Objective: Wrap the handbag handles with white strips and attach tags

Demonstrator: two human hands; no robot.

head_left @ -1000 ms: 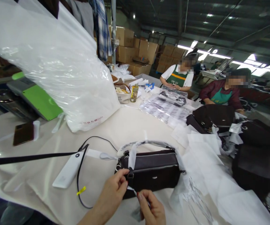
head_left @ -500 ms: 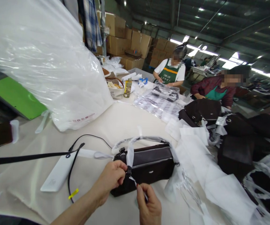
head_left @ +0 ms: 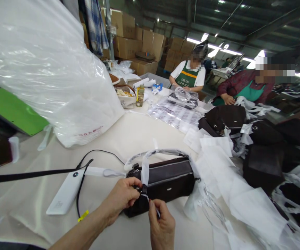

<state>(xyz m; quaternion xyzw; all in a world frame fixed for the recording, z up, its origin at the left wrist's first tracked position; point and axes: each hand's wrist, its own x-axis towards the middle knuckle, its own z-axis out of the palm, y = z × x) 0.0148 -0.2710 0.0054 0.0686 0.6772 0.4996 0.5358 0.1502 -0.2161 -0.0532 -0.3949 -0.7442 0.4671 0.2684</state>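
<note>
A small dark brown handbag rests on the pale table, its handles wrapped in white tissue and clear film. At the bag's left end, my left hand is closed at the black strap tab below the wrapped handle. Just right of it, at the lower front corner, my right hand pinches the end of a thin white strip hanging from that tab. Its other fingers are curled. What lies between my left fingertips is hidden.
White power bank and black cords lie left; a large plastic sack stands behind them. White tissue sheets and dark bags lie right. Two people in green aprons work across the table.
My right hand has moved slightly up and left, closer to the tab. At the right, a person's hand now shows by white wrapping on a dark bag.
</note>
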